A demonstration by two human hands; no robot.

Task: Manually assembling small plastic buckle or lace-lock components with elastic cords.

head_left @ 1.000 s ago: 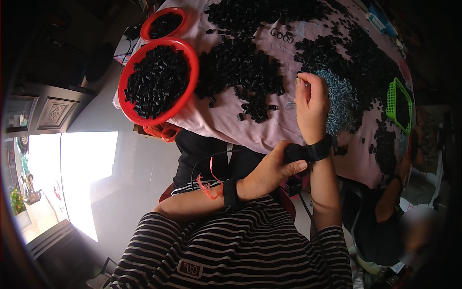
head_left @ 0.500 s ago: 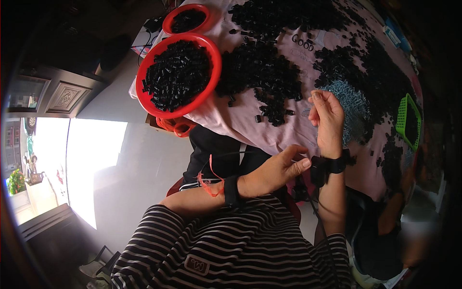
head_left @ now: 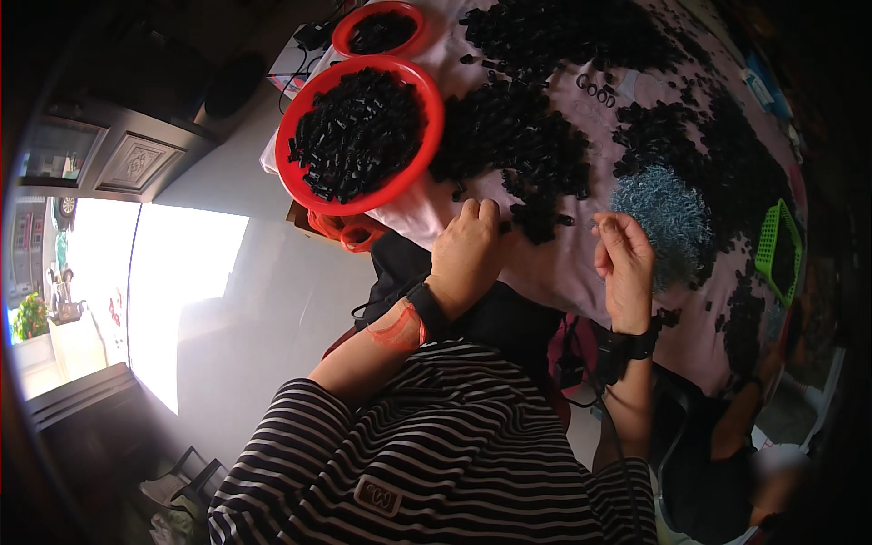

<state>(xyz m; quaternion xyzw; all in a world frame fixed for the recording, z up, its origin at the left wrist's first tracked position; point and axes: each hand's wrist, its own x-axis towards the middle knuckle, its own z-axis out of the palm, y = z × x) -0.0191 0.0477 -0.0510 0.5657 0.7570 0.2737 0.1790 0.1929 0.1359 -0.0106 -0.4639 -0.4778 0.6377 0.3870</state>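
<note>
My left hand (head_left: 466,252) reaches over the cloth's near edge, back upward. Its fingers are curled at the near side of a pile of small black plastic pieces (head_left: 509,136), and what they hold is hidden. My right hand (head_left: 627,268) is raised beside a heap of small silvery-blue screws (head_left: 663,213). Its thumb and forefinger are pinched together; whatever is between them is too small to name. Each wrist wears a black band, and a torn reddish strip hangs at the left one.
A large red basin (head_left: 431,159) full of black pieces stands to the left, with a smaller red basin (head_left: 420,36) behind it. A green basket (head_left: 770,241) sits at the right. More black pieces lie spread over the pink cloth (head_left: 545,263). Another person's arm (head_left: 731,427) shows at lower right.
My left hand has moved away from the right wrist, forward and left to the black pieces. My right hand has come slightly nearer, still pinched. The whole view has shifted a little.
</note>
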